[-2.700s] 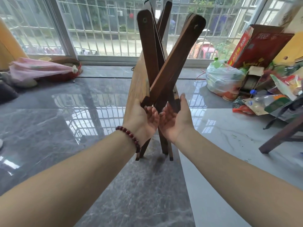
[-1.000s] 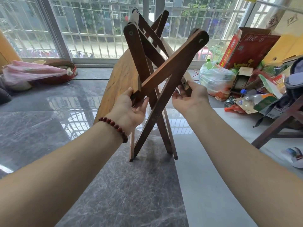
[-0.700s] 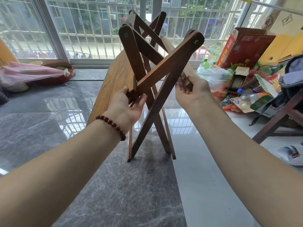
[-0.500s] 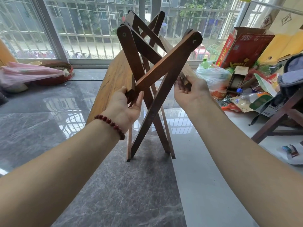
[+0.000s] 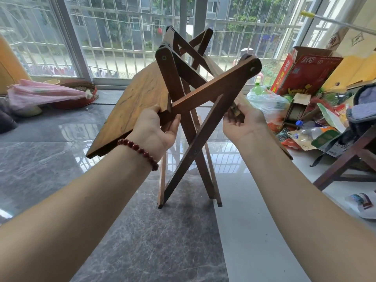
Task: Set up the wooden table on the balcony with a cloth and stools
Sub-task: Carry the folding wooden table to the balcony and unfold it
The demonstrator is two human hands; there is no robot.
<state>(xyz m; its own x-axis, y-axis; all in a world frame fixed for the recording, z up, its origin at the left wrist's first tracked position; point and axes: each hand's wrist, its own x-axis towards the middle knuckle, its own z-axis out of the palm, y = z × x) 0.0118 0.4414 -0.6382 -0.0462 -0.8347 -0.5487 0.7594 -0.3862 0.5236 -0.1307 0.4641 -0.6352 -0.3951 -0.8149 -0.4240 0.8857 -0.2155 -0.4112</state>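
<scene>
Spreading wider than a moment ago, the table [image 5: 195, 98] stands half-unfolded on the floor [image 5: 142, 241], left hand [image 5: 154, 131] gripping its tilted top [image 5: 138, 102] and right hand [image 5: 242, 124] gripping the opposite slat [image 5: 237, 98], so unfolding looks well underway but unfinished.

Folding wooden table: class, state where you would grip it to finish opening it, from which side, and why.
Grip the near edges of the left leaf and right leaf, from outside, as the left hand and right hand do: crossed legs fill the middle, and both leaves slope outward.
</scene>
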